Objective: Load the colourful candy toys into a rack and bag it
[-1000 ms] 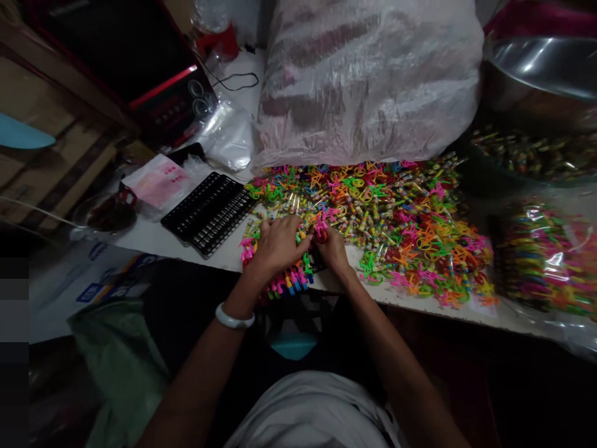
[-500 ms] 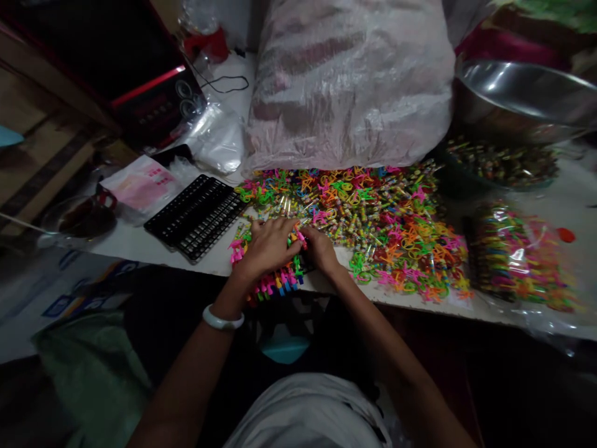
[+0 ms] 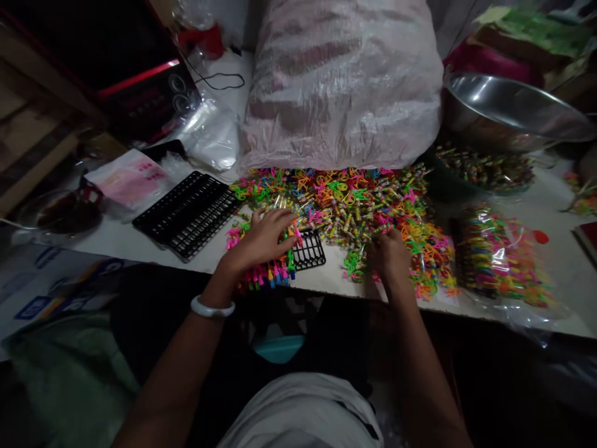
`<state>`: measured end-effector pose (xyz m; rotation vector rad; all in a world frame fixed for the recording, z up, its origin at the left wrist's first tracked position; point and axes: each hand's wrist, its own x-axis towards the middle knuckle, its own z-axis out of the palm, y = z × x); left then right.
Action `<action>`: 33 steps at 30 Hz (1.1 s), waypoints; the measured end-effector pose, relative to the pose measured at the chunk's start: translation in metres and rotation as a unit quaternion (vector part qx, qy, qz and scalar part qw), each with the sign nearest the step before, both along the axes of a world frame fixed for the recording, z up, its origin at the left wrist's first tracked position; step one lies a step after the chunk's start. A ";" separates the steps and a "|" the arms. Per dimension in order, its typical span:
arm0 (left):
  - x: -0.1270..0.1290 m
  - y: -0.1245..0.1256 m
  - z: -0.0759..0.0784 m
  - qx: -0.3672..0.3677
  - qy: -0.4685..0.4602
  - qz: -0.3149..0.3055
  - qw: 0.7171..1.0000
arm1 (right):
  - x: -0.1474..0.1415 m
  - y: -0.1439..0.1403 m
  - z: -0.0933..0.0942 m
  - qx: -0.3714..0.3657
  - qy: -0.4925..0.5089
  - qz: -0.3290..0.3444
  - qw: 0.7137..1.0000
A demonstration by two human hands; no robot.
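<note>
The basin (image 3: 517,106) looks smooth, polished metal, the big sack (image 3: 345,87) wrinkled, glossy plastic, the trinkets (image 3: 342,186) bright plastic.

White tabletop (image 3: 333,274) carries heap of bright plastic pieces (image 3: 359,202) mid-frame, part-filled black rack (image 3: 308,252) at centre, black trays (image 3: 186,214) at left, bagged bundle (image 3: 501,255) at right.

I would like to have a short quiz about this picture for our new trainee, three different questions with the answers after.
1. Choose: the right hand is at a) the metal bowl, b) the loose colourful pile, c) the wrapped sack.
2. True or false: the pale bracelet is on the right wrist.
3. Fill in: the stacked black racks lie to the ____ of the left hand.

Key: 1. b. 2. False, it is on the left wrist. 3. left.
</note>
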<state>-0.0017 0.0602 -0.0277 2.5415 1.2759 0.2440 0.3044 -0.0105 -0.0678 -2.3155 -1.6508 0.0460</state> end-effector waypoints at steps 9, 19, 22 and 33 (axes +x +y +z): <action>0.009 -0.030 -0.003 0.025 0.047 0.023 0.998 | -0.026 0.003 -0.010 0.193 0.256 0.083 0.944; 0.008 -0.031 -0.004 0.032 0.034 0.032 0.998 | -0.017 0.006 -0.019 0.121 -0.018 0.099 0.988; 0.009 -0.031 -0.004 0.035 0.034 0.028 0.998 | -0.034 0.009 -0.012 0.140 0.051 0.083 0.985; 0.012 -0.033 -0.003 0.032 0.045 0.045 0.998 | -0.141 -0.019 -0.034 -0.018 0.650 0.074 0.756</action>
